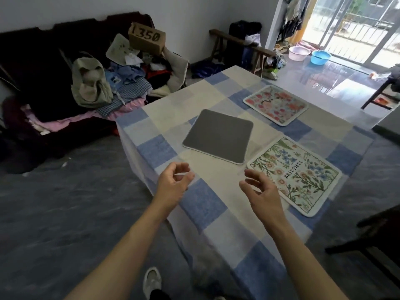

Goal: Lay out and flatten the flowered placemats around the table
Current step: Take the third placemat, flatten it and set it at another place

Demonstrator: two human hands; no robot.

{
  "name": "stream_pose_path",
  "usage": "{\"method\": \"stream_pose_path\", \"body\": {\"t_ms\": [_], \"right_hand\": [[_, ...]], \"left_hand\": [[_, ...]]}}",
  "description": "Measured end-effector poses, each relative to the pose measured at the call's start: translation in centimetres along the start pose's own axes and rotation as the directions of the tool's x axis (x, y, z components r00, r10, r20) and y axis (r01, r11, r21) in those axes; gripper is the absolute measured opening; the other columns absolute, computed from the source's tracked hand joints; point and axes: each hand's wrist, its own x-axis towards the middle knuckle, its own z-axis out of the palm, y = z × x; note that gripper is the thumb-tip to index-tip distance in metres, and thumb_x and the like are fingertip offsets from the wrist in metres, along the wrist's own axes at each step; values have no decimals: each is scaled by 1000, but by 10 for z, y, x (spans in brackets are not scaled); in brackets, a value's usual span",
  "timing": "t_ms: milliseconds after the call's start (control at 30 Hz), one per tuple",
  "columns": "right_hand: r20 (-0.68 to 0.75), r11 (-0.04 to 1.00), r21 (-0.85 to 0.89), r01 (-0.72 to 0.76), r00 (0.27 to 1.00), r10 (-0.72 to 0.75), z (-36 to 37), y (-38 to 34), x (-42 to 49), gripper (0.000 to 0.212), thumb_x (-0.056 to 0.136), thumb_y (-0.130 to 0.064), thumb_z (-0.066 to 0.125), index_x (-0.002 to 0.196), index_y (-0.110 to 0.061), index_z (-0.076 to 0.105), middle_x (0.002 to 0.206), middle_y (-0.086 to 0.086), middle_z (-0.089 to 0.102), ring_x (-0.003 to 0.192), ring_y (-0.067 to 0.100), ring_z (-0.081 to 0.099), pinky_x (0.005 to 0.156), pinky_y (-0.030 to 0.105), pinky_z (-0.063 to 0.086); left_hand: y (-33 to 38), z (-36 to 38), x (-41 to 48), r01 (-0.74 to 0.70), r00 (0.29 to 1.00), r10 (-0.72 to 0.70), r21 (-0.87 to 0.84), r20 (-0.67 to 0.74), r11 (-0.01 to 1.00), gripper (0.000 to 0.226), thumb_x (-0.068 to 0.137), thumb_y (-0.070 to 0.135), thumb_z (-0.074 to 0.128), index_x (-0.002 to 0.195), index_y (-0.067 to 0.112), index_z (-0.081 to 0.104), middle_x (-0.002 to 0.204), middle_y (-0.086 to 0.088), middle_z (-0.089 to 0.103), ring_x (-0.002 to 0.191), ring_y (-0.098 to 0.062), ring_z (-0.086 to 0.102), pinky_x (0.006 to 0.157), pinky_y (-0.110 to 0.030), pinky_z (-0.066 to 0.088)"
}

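Pink placemat farthest, green placemat nearer, grey placemat leftward, all flat

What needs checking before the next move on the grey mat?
1. Left hand free: ok, holds nothing.
2. Right hand free: ok, holds nothing.
3. Grey mat print side up: not ok, only a plain grey face shows.
4. BEAUTIFUL mat flat, print up: ok.
5. Pink-flowered mat flat, print up: ok.
6. Grey mat's near corner clear of the BEAUTIFUL mat: cannot tell, the two corners lie very close.
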Motion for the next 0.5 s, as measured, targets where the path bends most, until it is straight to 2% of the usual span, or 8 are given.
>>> {"method": "stream_pose_path", "body": {"t_ms": [167, 300, 400, 500], "right_hand": [[-97, 999, -18, -28, 995, 26, 44, -13, 18, 31, 89, -24, 69, 119, -28, 62, 118, -12, 65, 108, 5, 61, 87, 29, 55], [-185, 997, 37, -71, 980, 76, 96, -34, 31, 27, 90, -22, 68, 117, -25, 64, 115, -7, 67, 104, 10, 64, 90, 36, 56], [-216, 997, 27, -73, 973, 77, 118, -43, 38, 26, 90, -21, 68, 115, -26, 65, 112, -9, 67, 102, 8, 65, 85, 30, 57], [-256, 995, 3, -98, 962, 96, 128, -43, 49, 26, 91, -22, 67, 116, -29, 64, 114, -10, 66, 104, 7, 64, 81, 23, 55]], "left_hand": [[-7, -32, 42, -7, 997, 6, 8, 82, 1000, 16, 89, 18, 68, 105, 20, 63, 105, 2, 68, 92, -14, 66, 76, -37, 59], [3, -82, 92, -43, 988, 42, 7, 146, 999, 10, 90, 20, 67, 99, 23, 64, 102, -1, 69, 90, -14, 65, 76, -38, 58], [7, -99, 120, -60, 982, 58, 9, 182, 998, 8, 91, 20, 66, 98, 23, 64, 100, 1, 68, 88, -11, 63, 75, -33, 58], [3, -101, 140, -59, 974, 52, 26, 221, 998, 9, 91, 18, 66, 100, 17, 65, 97, 1, 68, 88, -14, 63, 77, -36, 58]]}}
